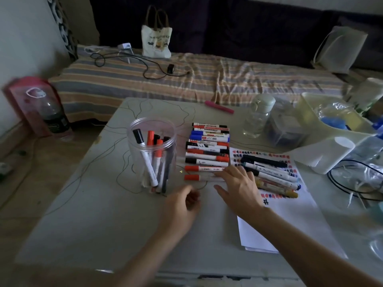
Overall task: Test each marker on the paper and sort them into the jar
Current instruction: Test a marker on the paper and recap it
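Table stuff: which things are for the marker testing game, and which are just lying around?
For the job:
jar with markers standing in it
row of markers beside it
paper with colour marks and more markers on it
right hand touching the nearest marker; left hand holds nothing

Just lying about:
pink pen
water bottle
tote bag
cables

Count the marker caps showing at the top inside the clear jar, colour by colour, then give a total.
Black caps: 3
Red caps: 2
Total showing in the jar: 5; any others are hidden behind these.
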Tool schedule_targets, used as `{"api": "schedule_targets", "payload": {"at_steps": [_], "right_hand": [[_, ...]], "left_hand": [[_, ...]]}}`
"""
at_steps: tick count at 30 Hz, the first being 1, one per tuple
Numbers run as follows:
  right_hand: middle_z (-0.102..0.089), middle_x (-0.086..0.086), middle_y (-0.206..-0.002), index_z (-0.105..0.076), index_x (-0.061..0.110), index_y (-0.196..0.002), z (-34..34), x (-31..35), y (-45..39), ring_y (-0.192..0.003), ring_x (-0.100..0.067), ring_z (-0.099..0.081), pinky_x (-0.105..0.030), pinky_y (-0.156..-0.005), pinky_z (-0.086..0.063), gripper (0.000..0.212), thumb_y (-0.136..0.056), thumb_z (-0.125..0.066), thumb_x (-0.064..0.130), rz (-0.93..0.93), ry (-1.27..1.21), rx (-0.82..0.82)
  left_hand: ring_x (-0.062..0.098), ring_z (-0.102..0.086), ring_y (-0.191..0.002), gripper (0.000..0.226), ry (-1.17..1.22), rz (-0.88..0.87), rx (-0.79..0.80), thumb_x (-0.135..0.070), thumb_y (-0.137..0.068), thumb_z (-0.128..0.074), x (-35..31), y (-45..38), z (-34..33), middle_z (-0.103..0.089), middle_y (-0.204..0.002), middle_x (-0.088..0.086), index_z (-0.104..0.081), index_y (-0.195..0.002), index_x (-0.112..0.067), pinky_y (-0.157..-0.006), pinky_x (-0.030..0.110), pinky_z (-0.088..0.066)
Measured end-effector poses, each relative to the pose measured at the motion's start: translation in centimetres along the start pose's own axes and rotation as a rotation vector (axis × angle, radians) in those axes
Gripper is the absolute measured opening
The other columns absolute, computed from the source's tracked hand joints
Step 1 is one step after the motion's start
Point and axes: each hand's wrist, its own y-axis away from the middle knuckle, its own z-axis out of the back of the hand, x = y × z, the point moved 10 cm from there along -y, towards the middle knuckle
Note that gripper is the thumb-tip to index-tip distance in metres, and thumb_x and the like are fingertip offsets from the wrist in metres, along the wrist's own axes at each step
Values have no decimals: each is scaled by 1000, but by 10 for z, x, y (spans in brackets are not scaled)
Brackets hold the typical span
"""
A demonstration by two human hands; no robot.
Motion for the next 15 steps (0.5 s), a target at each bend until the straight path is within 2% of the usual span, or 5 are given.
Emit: {"api": "schedule_targets", "payload": {"at_steps": [3, 7, 10, 12, 15], "right_hand": [[-59, -6, -101, -74, 22, -96, -3, -3, 1, -95, -32, -57, -46, -76, -47, 34, -68, -87, 35, -26, 29, -58], [-61, -3, -111, -69, 22, -98, 3, 1, 1, -105, -28, -54, -45, -84, -42, 22, -82, -75, 36, -53, -76, -3], [-69, 4, -93, -60, 22, -104, 25, -1, 12, -78, -14, -65, -31, -68, -54, 17, -94, -61, 35, -60, -292, 116], [-69, 10, -76, -66, 25, -96, 44, -20, 30, -65, -4, -63, -16, -58, -49, 8, -93, -63, 33, -151, -406, 130], [-65, 6, -60, -67, 31, -68, 50, -51, 67, -53, -5, -58, -22, -52, -48, 24, -91, -66, 31, -308, -543, 201]], "left_hand": [[3, -61, -67, 17, 30, -31, -41, -2, -77, -70, 1, 1, 3, -63, -69, -12, -64, -79, -17, -63, 21, -50], [4, -59, -67, 33, 77, -23, -93, 3, -78, -70, 1, 4, 9, -63, -70, -11, -59, -77, -29, -63, 16, -46], [7, -61, -74, 25, 151, 0, -127, -2, -83, -71, 1, 8, 15, -65, -80, -5, -62, -84, -25, -67, 13, -45], [9, -62, -78, 19, 215, 3, -133, -10, -84, -72, -2, 8, 17, -64, -90, -4, -62, -94, -22, -71, 16, -47], [11, -60, -92, 30, 109, -154, -52, -36, -83, -68, -32, 10, 10, -58, -103, -8, -60, -110, -25, -81, 19, -49]]}}
